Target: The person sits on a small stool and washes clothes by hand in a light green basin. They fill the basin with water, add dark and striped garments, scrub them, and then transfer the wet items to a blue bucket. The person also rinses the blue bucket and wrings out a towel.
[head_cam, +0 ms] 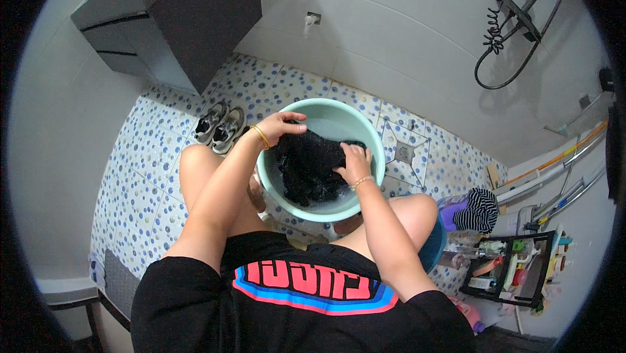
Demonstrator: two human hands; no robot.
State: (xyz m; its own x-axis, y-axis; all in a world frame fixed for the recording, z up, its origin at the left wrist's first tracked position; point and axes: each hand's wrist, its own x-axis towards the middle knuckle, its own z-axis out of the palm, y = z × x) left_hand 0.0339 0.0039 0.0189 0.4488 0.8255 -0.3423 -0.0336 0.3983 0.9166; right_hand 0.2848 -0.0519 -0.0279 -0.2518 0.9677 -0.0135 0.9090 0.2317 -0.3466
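Observation:
A round pale green plastic basin (pixel 320 216) stands on the tiled floor between my knees, holding slightly cloudy water. Soaked black fabric (pixel 313 169) fills much of it. My left hand (pixel 283 126), with a gold bangle at the wrist, is over the basin's upper left rim at the fabric's edge, its fingers apart. On the fabric's right side rests my right hand (pixel 355 163), fingers spread and slightly bent, a thin bracelet on the wrist. Whether its fingertips pinch any cloth cannot be told.
Sneakers (pixel 222 128) sit left of the basin, below a dark cabinet (pixel 205 15). A floor drain (pixel 404 152) lies to the right. Beside my right knee are a blue tub (pixel 434 248), striped cloth (pixel 477 210) and a black rack (pixel 506 299) of bottles. A shower hose (pixel 508 84) hangs on the wall.

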